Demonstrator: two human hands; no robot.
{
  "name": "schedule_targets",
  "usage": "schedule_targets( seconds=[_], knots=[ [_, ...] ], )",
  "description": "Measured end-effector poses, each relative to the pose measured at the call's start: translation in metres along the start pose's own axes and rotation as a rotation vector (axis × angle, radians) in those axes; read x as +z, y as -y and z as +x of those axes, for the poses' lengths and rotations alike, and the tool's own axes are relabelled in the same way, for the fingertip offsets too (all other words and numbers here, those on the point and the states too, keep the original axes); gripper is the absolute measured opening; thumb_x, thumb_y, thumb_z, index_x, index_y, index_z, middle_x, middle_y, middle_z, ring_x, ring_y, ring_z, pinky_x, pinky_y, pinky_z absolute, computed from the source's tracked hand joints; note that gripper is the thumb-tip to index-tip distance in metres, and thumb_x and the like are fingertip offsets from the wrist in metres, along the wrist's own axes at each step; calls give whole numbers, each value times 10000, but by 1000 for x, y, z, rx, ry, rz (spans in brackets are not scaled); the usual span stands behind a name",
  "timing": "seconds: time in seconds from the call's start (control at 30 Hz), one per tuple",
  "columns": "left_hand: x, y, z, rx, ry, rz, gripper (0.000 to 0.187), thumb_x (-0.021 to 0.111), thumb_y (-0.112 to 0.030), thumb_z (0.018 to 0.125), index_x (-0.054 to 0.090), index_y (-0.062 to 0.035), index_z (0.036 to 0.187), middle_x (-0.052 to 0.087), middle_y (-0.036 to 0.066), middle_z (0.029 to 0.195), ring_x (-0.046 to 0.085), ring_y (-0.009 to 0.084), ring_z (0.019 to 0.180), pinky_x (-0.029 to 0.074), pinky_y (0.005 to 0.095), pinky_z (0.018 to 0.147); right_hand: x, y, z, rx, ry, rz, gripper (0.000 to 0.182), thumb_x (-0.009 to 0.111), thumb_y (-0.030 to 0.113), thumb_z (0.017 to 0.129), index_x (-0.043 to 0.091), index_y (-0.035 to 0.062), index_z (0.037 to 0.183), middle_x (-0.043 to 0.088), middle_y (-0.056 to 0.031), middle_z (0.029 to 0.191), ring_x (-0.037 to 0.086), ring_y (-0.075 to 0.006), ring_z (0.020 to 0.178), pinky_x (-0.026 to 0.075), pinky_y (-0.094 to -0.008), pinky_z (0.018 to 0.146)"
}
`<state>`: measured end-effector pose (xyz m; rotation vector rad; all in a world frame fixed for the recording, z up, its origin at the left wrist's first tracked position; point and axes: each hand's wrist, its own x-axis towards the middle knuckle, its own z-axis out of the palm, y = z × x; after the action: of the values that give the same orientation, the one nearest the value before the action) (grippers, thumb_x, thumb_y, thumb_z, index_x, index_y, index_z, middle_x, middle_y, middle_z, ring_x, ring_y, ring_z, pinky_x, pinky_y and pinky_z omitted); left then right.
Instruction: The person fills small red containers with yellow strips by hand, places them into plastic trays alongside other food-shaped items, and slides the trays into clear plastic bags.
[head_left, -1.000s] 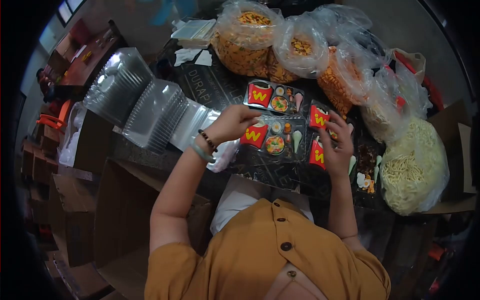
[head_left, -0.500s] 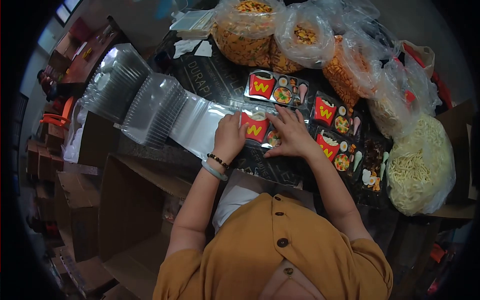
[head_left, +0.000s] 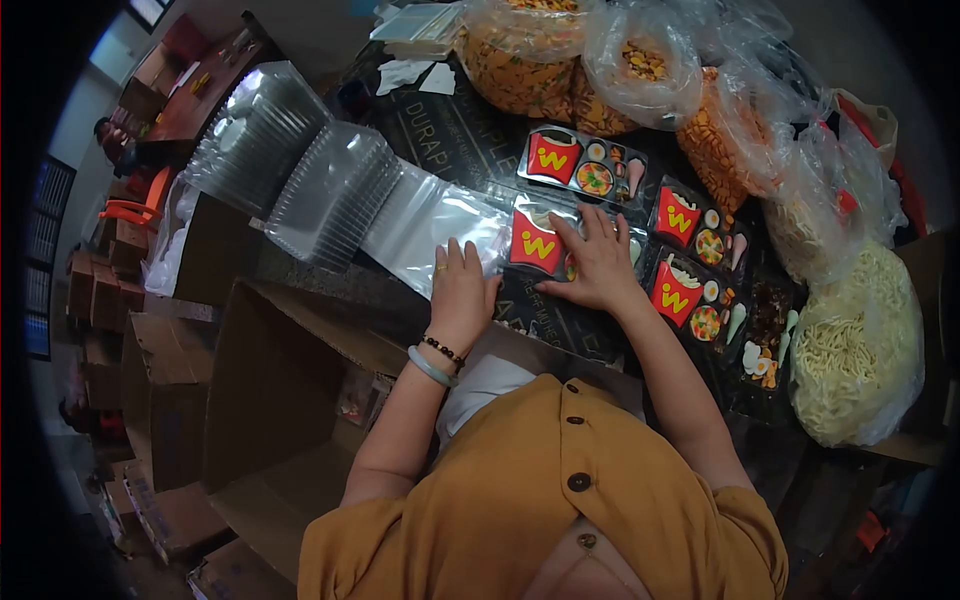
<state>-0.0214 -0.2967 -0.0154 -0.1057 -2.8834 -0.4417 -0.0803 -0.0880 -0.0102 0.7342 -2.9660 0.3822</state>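
My left hand point(head_left: 462, 297) lies flat with its fingers stretched out on the near edge of a pile of clear plastic bags point(head_left: 425, 228). Spread over the right part of a clear pack of miniature food pieces point(head_left: 534, 240), my right hand point(head_left: 597, 262) presses lightly on it and hides some of its contents. A red fries box with a yellow mark shows at that pack's left end. Just beyond it is another such pack point(head_left: 553, 157). Two open trays of the same pieces, an upper one point(head_left: 678, 216) and a lower one point(head_left: 676, 291), sit to the right.
Stacked clear plastic trays point(head_left: 330, 192) stand left of the bags. Large bags of small orange pieces point(head_left: 520, 70) line the far side, and a bag of pale fries-like pieces point(head_left: 855, 345) is at the right. An open cardboard box point(head_left: 290, 400) stands below the table's left edge.
My left hand has moved off the pack, left and down onto the plastic bags. My right hand stays on the pack. The whole view has shifted slightly.
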Motion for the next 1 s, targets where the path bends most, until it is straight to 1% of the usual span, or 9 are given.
schedule_targets(
  seconds=[0.13,0.27,0.37,0.43,0.5,0.67,0.8,0.87,1.0],
  knots=[
    [15,16,-11,145,49,314,392,595,-140,754,530,82,1071,550,280,1086,521,408,1060,429,412,898,-3,4,-1,18,-13,21,920,687,621,585,356,246,1357,310,-191,1360,244,-351,1305,98,-526,1067],
    [5,13,3,156,108,204,240,582,-114,739,613,53,908,617,242,914,611,340,895,487,359,794,-4,4,-1,25,-30,22,926,704,608,574,362,245,1354,316,-183,1358,249,-336,1306,111,-526,1067],
    [-13,15,14,-75,164,29,118,596,-99,747,638,11,754,623,198,745,636,299,742,501,347,672,-2,2,-3,35,-41,38,932,710,609,564,373,234,1348,324,-184,1351,255,-340,1301,119,-531,1065],
    [-20,28,16,-325,27,-454,144,618,-104,761,616,3,665,603,177,678,624,314,682,484,377,618,-3,1,-4,40,-44,50,937,714,610,557,380,226,1344,328,-186,1347,258,-345,1298,121,-534,1064],
    [-14,43,14,-297,-1,-431,86,619,-81,779,635,-9,822,622,176,726,616,338,698,469,389,608,-4,0,-3,21,-41,48,956,720,613,543,386,206,1341,351,-197,1316,293,-359,1265,144,-527,1053],
    [-27,33,3,-5,-52,-217,405,576,16,747,525,-36,1145,610,209,945,603,369,791,485,416,661,-11,2,0,-33,-23,43,988,728,611,530,383,167,1343,379,-207,1268,338,-365,1206,195,-476,1029],
    [-24,48,3,174,75,-104,390,583,19,721,549,-23,1107,593,206,999,598,365,825,491,410,681,-6,0,2,-29,-40,52,974,740,595,515,403,180,1329,399,-204,1246,346,-354,1193,184,-460,1024],
    [-15,65,9,309,-128,-266,375,591,28,710,568,-34,1080,603,188,973,602,339,799,492,387,659,-5,1,3,-28,-50,51,964,744,579,516,408,179,1327,399,-207,1244,346,-354,1194,186,-461,1023],
    [-15,74,12,160,-215,-192,282,600,12,717,584,-44,993,609,158,915,599,319,765,489,374,640,-7,5,0,-40,-100,46,923,751,529,523,430,174,1312,403,-208,1232,347,-354,1189,190,-465,1017]
  ],
)
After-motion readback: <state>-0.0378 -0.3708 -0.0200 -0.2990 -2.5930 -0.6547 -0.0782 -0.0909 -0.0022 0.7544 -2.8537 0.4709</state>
